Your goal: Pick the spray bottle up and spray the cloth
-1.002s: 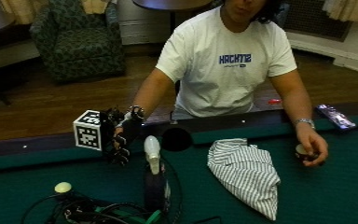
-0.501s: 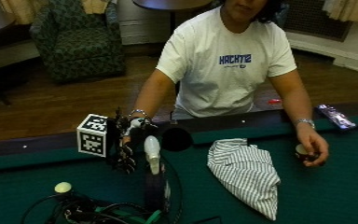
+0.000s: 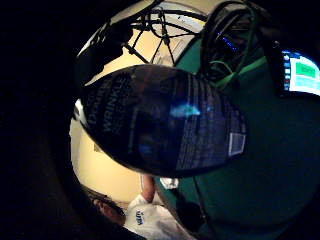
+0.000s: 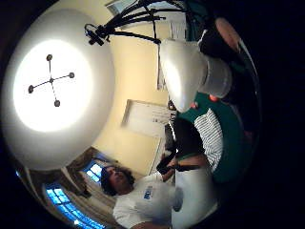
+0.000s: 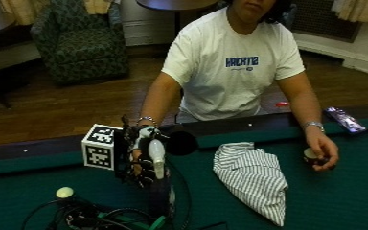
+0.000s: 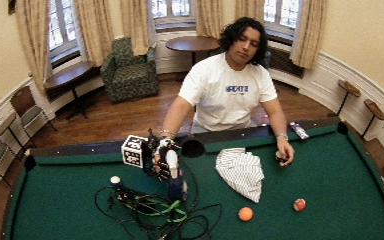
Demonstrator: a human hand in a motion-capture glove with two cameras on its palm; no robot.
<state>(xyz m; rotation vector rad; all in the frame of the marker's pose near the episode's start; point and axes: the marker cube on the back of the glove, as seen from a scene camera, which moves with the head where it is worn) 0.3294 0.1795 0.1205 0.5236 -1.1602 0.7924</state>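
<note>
A dark spray bottle (image 5: pixel 160 194) with a white spray head (image 5: pixel 156 154) stands upright on the green pool table (image 5: pixel 337 201). My gloved right hand (image 5: pixel 138 165) is right beside its neck, palm toward it, and I see no fingers wrapped round it. The bottle's label (image 3: pixel 160 120) fills the little finger side palm view, and the white head (image 4: pixel 183 71) looms in the thumb side view. A striped cloth (image 5: pixel 254 175) lies crumpled on the felt to the bottle's side, a short way off. In the wide outside view, hand (image 6: pixel 156 159), bottle (image 6: pixel 175 186) and cloth (image 6: pixel 240 170) line up along the near rail.
A tangle of black and green cables (image 5: pixel 101 218) lies on the felt by the bottle's base, with a white ball (image 5: pixel 64 192) beside it. Two orange balls (image 6: pixel 246 213) (image 6: pixel 299 204) sit beyond the cloth. The bare left hand (image 5: pixel 321 154) rests on a small object near the rail.
My gloved hand has moved lower and closer to the bottle's neck. The bottle, the cloth and the bare hand stay where they were.
</note>
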